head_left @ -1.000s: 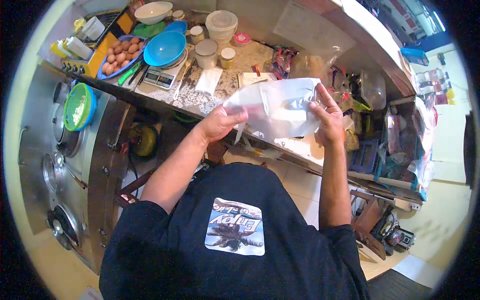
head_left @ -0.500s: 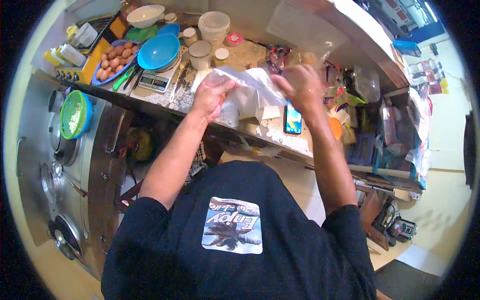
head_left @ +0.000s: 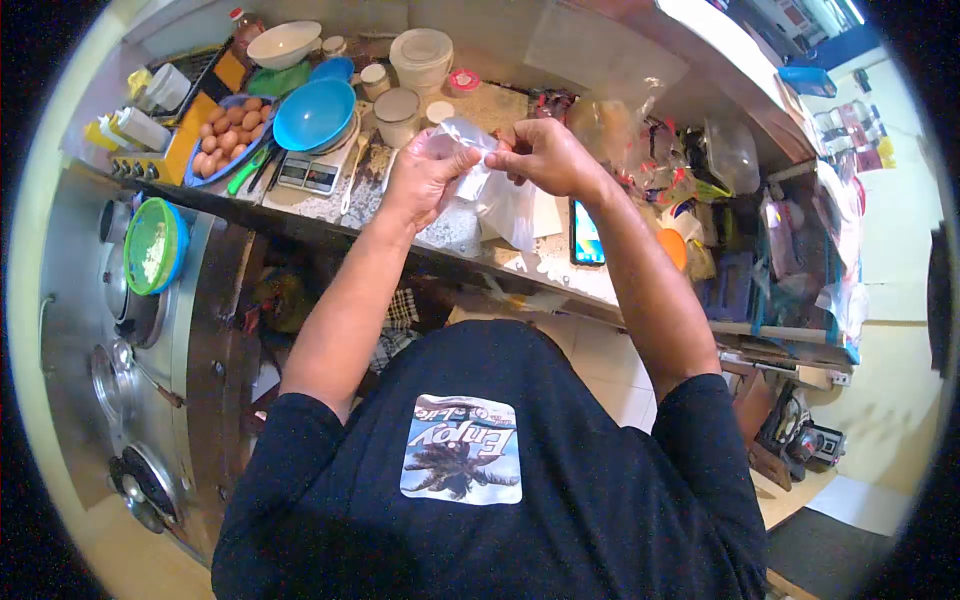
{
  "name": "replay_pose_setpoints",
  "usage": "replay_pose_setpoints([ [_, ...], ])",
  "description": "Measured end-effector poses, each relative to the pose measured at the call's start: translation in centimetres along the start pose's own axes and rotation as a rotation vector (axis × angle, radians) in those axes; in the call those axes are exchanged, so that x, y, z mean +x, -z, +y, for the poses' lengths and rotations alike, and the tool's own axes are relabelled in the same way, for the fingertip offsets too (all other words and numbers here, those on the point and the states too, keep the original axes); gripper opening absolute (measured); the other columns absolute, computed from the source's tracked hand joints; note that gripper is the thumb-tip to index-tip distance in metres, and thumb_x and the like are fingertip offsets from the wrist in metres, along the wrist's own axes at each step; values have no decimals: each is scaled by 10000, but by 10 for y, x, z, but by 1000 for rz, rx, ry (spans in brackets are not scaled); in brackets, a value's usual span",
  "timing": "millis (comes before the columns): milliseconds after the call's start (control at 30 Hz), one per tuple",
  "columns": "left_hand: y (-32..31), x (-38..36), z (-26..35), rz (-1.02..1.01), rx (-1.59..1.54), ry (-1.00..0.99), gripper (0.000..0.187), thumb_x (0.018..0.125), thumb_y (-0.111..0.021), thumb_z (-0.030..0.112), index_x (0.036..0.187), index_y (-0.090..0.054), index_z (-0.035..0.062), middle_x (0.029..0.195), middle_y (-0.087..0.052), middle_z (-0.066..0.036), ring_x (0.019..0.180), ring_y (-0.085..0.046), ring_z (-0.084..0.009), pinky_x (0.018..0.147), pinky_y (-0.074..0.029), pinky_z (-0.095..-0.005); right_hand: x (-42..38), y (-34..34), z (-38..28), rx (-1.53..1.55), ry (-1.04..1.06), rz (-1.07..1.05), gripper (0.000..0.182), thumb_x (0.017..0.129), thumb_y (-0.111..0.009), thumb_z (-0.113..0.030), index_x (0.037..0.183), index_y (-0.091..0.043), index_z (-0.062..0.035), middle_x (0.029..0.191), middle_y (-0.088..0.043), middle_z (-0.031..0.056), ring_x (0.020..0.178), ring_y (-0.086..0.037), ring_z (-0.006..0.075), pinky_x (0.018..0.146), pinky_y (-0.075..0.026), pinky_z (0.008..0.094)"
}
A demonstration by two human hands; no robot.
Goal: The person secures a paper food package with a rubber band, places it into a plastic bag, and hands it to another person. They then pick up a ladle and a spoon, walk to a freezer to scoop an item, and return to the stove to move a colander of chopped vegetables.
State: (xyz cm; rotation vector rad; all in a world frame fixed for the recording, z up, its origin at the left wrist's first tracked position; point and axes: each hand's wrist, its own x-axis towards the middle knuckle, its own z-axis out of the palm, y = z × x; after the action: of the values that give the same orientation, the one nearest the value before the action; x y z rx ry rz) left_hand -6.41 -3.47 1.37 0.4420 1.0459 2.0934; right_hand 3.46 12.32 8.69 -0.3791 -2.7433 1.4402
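Both of my hands are on a clear plastic bag (head_left: 508, 212) held above the worktop. My left hand (head_left: 430, 180) grips it near the top, thumb pressed against the film. The fingers of my right hand (head_left: 548, 158) pinch the bag's upper edge close beside the left thumb. The bag hangs down between the hands over a pale, flat-sided item (head_left: 547, 215) whose kind I cannot make out. Just right of the bag, below my right wrist, a phone (head_left: 587, 235) lies with its screen lit.
Brown eggs (head_left: 228, 135) fill a basket at the left, near a blue bowl (head_left: 314, 114) on a kitchen scale (head_left: 308, 173). Lidded tubs (head_left: 421, 60) stand behind. Plastic packets (head_left: 610, 125) crowd the right side. A green strainer (head_left: 150, 245) sits over the stove at far left.
My right hand has moved left and inward, from stretching the bag sideways to pinching it beside my left hand. The bag now hangs down instead of being pulled out between them.
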Motion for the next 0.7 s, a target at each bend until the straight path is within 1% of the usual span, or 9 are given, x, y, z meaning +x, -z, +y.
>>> replay_pose_setpoints([
  [133,50,6,-15,154,434,-137,328,702,-759,45,966,-562,40,811,-619,-15,735,-573,-99,692,-466,-234,11,17,0,-350,104,279,185,693,-680,-174,748,-628,-6,715,-635,155,642,-626,257,613,-498,348],
  [233,85,5,-20,350,996,-89,422,666,-728,37,1047,-547,56,859,-620,-75,779,-595,-178,726,-472,-298,22,35,2,-409,69,320,166,686,-661,-148,750,-598,-8,722,-629,167,662,-627,286,623,-492,371],
  [300,84,-8,-20,327,1379,-465,499,679,-715,74,1138,-520,96,989,-595,-129,903,-582,-282,813,-457,-383,31,32,0,-445,145,276,158,679,-657,-139,753,-596,-15,718,-625,166,663,-623,298,624,-489,381],
  [333,74,-13,-15,308,1461,-709,554,678,-709,99,1190,-497,118,1075,-560,-134,1005,-536,-341,878,-422,-426,35,29,0,-478,212,230,151,672,-652,-131,757,-593,-21,714,-621,166,663,-618,310,626,-486,391],
  [367,60,-14,-6,309,1462,-709,554,678,-709,99,1190,-497,118,1075,-560,-134,1005,-536,-341,878,-422,-426,39,22,-3,-451,309,223,109,691,-640,-83,726,-568,-9,630,-595,123,548,-549,194,559,-465,329],
  [500,38,-5,16,71,1297,-900,492,657,-699,92,1126,-551,93,991,-581,-132,968,-555,-345,856,-434,-413,51,4,-14,-565,535,155,154,716,-664,-117,748,-572,2,677,-618,114,602,-583,201,584,-473,329],
  [567,49,1,17,203,1364,-579,364,662,-680,98,1016,-601,64,932,-611,-139,922,-579,-334,796,-460,-399,49,9,-9,-179,144,136,259,731,-729,-224,839,-607,-22,719,-645,132,668,-626,311,621,-494,405],
  [600,60,8,18,244,1449,-600,257,686,-653,91,934,-611,37,870,-629,-153,828,-604,-323,714,-481,-377,43,17,13,-1,54,240,383,718,-770,-319,866,-608,-5,769,-658,119,735,-637,311,646,-496,422],
  [700,64,5,17,431,1204,-507,216,732,-638,115,923,-598,22,848,-633,-162,770,-614,-318,677,-488,-361,31,-7,130,-501,-230,130,628,644,-770,-512,1014,-637,-23,939,-661,161,852,-643,293,740,-504,400],
])
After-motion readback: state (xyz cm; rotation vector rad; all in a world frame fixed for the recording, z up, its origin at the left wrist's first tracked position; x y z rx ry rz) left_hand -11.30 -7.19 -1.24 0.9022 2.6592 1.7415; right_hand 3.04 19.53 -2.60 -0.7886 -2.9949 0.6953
